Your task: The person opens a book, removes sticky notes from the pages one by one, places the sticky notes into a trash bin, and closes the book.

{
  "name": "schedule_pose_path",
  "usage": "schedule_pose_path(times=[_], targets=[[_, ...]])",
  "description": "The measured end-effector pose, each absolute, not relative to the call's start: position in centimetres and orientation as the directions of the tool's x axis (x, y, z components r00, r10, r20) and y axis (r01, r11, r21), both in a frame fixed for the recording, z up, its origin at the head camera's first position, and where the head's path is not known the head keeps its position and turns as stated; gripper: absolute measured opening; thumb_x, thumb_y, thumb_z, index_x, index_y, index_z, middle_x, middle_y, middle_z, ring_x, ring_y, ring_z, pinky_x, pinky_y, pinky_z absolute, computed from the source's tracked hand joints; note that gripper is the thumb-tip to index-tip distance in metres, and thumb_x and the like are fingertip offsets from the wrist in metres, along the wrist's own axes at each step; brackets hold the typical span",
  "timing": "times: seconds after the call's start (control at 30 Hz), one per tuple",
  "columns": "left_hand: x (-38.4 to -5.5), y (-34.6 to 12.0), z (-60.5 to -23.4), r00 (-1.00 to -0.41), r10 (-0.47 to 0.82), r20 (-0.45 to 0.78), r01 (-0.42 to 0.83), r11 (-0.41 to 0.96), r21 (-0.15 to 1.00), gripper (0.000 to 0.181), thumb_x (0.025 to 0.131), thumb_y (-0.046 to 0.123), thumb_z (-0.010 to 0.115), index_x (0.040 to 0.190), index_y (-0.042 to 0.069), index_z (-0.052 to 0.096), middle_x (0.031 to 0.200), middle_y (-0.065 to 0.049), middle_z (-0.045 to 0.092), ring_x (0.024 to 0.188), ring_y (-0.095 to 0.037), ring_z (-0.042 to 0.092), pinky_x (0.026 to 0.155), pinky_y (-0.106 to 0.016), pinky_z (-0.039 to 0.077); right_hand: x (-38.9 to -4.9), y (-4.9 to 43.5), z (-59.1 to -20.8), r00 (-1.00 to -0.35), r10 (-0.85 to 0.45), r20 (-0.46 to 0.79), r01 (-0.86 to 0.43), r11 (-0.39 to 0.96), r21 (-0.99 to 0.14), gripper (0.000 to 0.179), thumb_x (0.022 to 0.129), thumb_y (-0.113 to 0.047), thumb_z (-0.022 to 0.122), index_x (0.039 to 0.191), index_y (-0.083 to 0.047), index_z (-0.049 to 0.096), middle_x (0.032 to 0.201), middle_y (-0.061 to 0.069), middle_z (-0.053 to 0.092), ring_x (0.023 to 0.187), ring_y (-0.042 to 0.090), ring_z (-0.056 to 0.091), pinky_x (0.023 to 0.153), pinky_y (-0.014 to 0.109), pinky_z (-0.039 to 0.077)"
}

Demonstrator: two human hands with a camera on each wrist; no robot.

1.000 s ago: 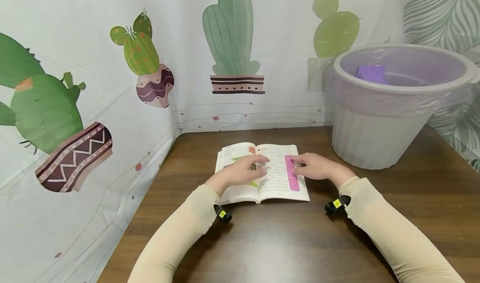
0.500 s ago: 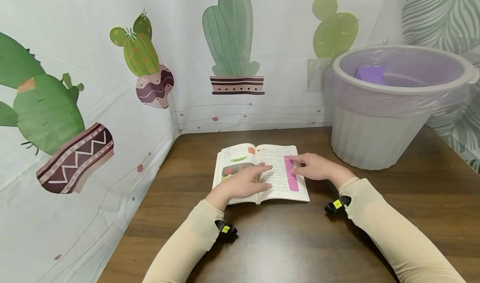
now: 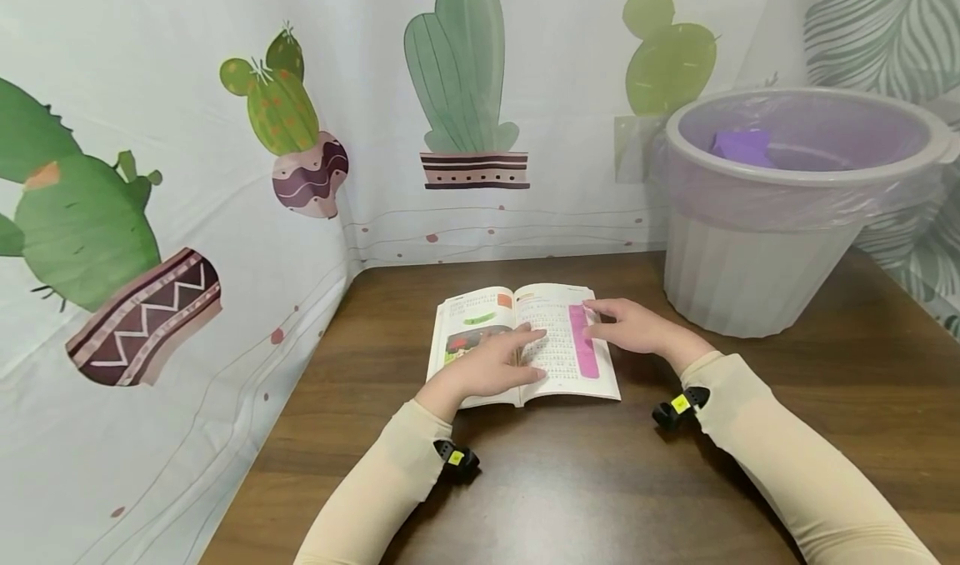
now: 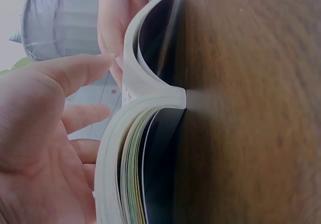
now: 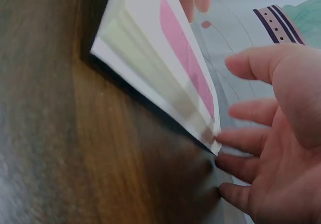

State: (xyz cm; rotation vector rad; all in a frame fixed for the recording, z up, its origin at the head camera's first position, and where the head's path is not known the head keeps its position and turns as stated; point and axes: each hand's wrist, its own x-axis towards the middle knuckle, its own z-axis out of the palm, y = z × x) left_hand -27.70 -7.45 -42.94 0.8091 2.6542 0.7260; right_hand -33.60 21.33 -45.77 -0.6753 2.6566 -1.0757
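An open book (image 3: 474, 300) lies on the brown wooden table, its left page bearing a colour picture and its right page a pink band (image 3: 582, 348) beside lines of small text. Across the left page and the centre fold stretches my left hand (image 3: 487, 365), thumb and fingers extended; the left wrist view shows the pages (image 4: 113, 148) curving close beside it. My right hand (image 3: 633, 327) is at the book's right edge. In the right wrist view its fingers (image 5: 246, 139) reach the far page corner, spread and gently bent, with no grip visible.
A grey bin (image 3: 757, 257) with a clear liner and something purple (image 3: 742, 147) inside stands at the back right of the table (image 3: 570, 482). Behind hangs a white curtain (image 3: 570, 73) printed with cacti. Each wrist wears a small black camera (image 3: 459, 461).
My left hand has shifted toward the near side of the book and slightly right, uncovering the left page's picture. My right hand has risen slightly, and the right page bulges a little more.
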Motion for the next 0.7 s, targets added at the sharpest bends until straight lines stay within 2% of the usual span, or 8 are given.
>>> schedule_pose_path(times=[0.13, 0.27, 0.43, 0.7], targets=[[-28.1, -7.4, -43.0, -0.818, 0.566, -0.107, 0.412, 0.705, 0.577, 0.073, 0.096, 0.040, 0.069, 0.159, 0.019, 0.040, 0.170, -0.014, 0.027, 0.161, -0.024, 0.020, 0.129, -0.057, 0.015, -34.4, 21.7, -45.9, -0.892, -0.450, -0.029, -0.304, 0.647, -0.699, 0.071, 0.101, -0.036, 0.060, 0.155, 0.004, 0.038, 0.158, 0.029, 0.043, 0.150, 0.046, 0.036, 0.121, 0.062, 0.032], [-28.8, -7.7, -43.1, -0.832, 0.544, -0.108, 0.367, 0.685, 0.629, 0.075, 0.094, 0.037, 0.073, 0.159, 0.018, 0.040, 0.172, -0.013, 0.023, 0.160, -0.022, 0.019, 0.126, -0.045, 0.030, -34.9, 21.9, -45.7, -0.873, -0.485, -0.057, -0.294, 0.615, -0.732, 0.075, 0.101, -0.038, 0.061, 0.157, 0.004, 0.035, 0.159, 0.028, 0.040, 0.151, 0.044, 0.036, 0.121, 0.061, 0.032], [-29.3, -8.3, -43.3, -0.838, 0.534, -0.113, 0.320, 0.649, 0.691, 0.078, 0.094, 0.035, 0.074, 0.160, 0.016, 0.038, 0.173, -0.009, 0.022, 0.160, -0.022, 0.019, 0.125, -0.045, 0.031, -34.8, 21.5, -45.3, -0.866, -0.494, -0.073, -0.248, 0.552, -0.796, 0.075, 0.101, -0.038, 0.061, 0.158, 0.002, 0.033, 0.159, 0.028, 0.041, 0.150, 0.043, 0.037, 0.121, 0.060, 0.033], [-29.0, -8.2, -43.2, -0.821, 0.561, -0.101, 0.328, 0.610, 0.722, 0.077, 0.094, 0.032, 0.075, 0.159, 0.014, 0.039, 0.172, -0.007, 0.025, 0.161, -0.020, 0.018, 0.125, -0.044, 0.031, -34.9, 21.5, -44.8, -0.945, -0.321, -0.059, -0.115, 0.497, -0.860, 0.064, 0.099, -0.029, 0.064, 0.152, 0.002, 0.046, 0.152, 0.025, 0.052, 0.144, 0.040, 0.048, 0.118, 0.056, 0.039]])
